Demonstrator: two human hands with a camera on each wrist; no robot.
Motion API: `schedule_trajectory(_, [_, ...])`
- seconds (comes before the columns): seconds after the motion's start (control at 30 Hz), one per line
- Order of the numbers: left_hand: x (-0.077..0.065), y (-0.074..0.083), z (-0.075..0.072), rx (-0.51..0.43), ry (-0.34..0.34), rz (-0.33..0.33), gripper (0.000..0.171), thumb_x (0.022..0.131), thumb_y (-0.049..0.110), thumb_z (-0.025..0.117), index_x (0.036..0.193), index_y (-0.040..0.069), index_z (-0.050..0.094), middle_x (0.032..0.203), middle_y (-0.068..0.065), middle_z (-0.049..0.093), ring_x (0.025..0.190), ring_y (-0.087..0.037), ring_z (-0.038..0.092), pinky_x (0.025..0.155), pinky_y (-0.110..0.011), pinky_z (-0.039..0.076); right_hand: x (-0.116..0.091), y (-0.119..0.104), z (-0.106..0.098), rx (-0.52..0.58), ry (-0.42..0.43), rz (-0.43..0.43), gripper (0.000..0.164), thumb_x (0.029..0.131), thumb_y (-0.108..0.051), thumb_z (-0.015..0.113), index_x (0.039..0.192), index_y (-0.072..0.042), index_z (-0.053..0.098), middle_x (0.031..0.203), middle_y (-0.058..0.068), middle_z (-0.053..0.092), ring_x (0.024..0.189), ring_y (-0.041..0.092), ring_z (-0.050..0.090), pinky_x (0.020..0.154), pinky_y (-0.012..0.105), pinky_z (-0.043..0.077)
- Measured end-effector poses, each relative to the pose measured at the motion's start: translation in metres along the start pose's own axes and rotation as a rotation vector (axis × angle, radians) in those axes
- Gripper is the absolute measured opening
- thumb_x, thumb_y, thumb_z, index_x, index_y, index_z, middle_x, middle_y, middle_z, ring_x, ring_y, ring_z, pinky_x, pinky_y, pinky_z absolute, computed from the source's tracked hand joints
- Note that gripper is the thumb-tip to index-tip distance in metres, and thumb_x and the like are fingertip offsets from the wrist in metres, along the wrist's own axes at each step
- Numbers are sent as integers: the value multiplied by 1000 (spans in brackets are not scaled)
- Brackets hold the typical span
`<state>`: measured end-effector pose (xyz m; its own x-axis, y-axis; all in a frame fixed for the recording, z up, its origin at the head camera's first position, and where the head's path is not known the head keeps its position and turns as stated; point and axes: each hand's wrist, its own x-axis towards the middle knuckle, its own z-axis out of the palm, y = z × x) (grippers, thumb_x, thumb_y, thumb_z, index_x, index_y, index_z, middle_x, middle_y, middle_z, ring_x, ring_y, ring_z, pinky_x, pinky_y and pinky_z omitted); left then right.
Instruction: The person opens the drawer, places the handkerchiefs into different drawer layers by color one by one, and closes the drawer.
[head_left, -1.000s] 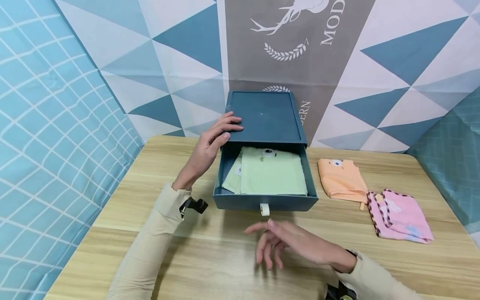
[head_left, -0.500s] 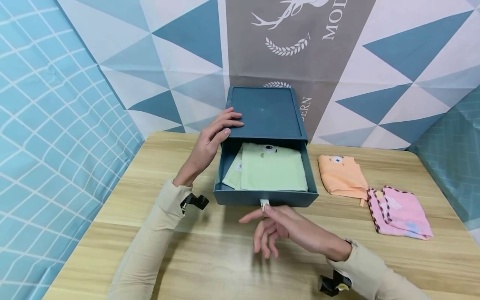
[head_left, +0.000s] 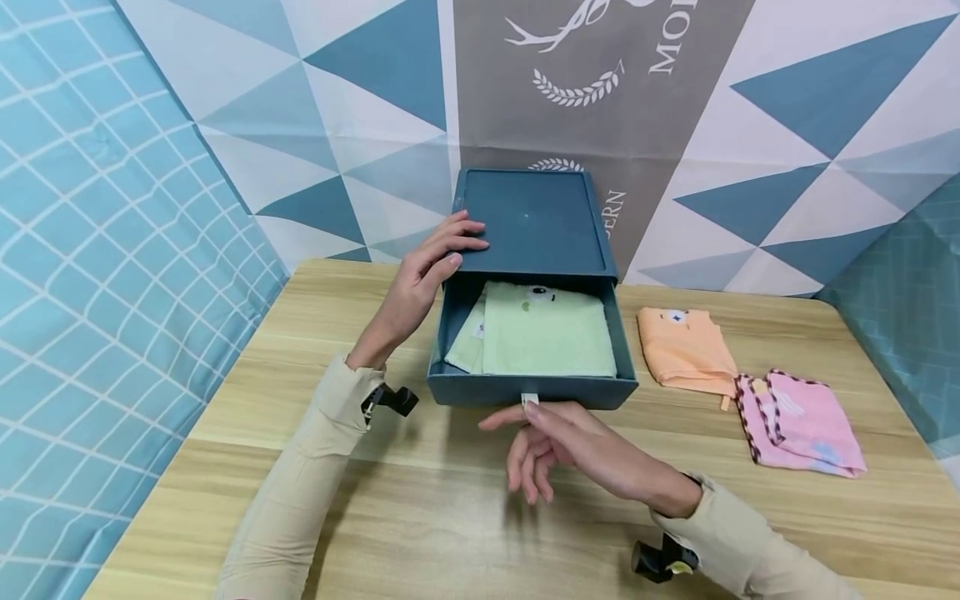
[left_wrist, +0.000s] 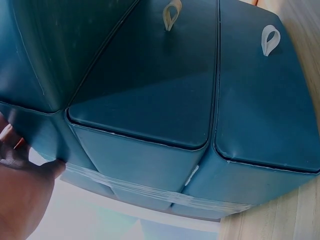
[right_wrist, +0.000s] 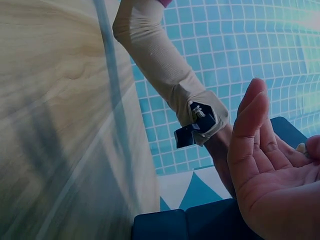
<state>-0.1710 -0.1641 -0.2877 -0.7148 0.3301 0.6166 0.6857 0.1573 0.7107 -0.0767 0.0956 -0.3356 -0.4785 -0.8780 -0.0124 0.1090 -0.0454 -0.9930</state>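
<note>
We see that the half-out drawer (head_left: 480,390) lies directly ahead of our nearer right hand (head_left: 573,446), which pinches its white tab (head_left: 529,397), while our left hand (head_left: 412,287) rests relaxed fingers on the cabinet (head_left: 532,221) further ahead.

One cabinet (head_left: 527,223), one table (head_left: 450,517), three drawers (left_wrist: 145,75) in sight.
We also count three pale pull loops (left_wrist: 267,48), one left hand (head_left: 417,287), one right hand (head_left: 566,446), two black wrist devices (head_left: 397,402), one orange cloth (head_left: 686,354) and one pink cloth (head_left: 816,425), plus green cloth (head_left: 551,337) in layers (whether one piece or two, we cannot tell).
</note>
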Motion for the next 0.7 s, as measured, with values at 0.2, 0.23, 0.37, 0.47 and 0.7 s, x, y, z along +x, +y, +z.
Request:
schedule_trajectory(0.2, [-1,0,-1,3,0,-5,32,102,-1,40,124,-13,60,145,-28,46,149,-34,22,122,-35,18,4,-2,-4,-37,17,-37,54,111,-34,19,143,-2,50,93,28,66,68,25,66,56,33,56])
schedule_trajectory(0.23, [-1,0,-1,3,0,-6,32,102,-1,40,124,-13,60,144,-28,46,149,-34,22,122,-35,18,5,-2,-5,-42,22,-42,54,111,-34,20,142,-2,50,92,27,66,68,25,66,56,33,56])
schedule_trajectory(0.37, [-1,-1,-1,3,-1,-7,32,102,-1,40,124,-13,60,144,-27,47,149,-34,22,122,-35,18,7,-3,-8,-74,39,-57,54,111,-34,20,141,-1,51,92,27,66,68,26,66,56,34,56])
schedule_trajectory(0.47, [-1,-1,-1,0,-3,-4,32,101,-1,40,124,-13,60,144,-28,47,149,-33,22,122,-35,18,9,-4,-11,-91,55,-53,55,111,-35,21,141,-1,52,92,26,67,68,27,66,57,35,56])
schedule_trajectory(0.7, [0,0,-2,-5,-5,1,32,102,-1,40,124,-13,60,144,-28,47,150,-32,22,122,-35,18,15,-6,-17,-114,89,-50,56,111,-38,22,140,-2,53,92,25,66,68,30,65,57,37,56])
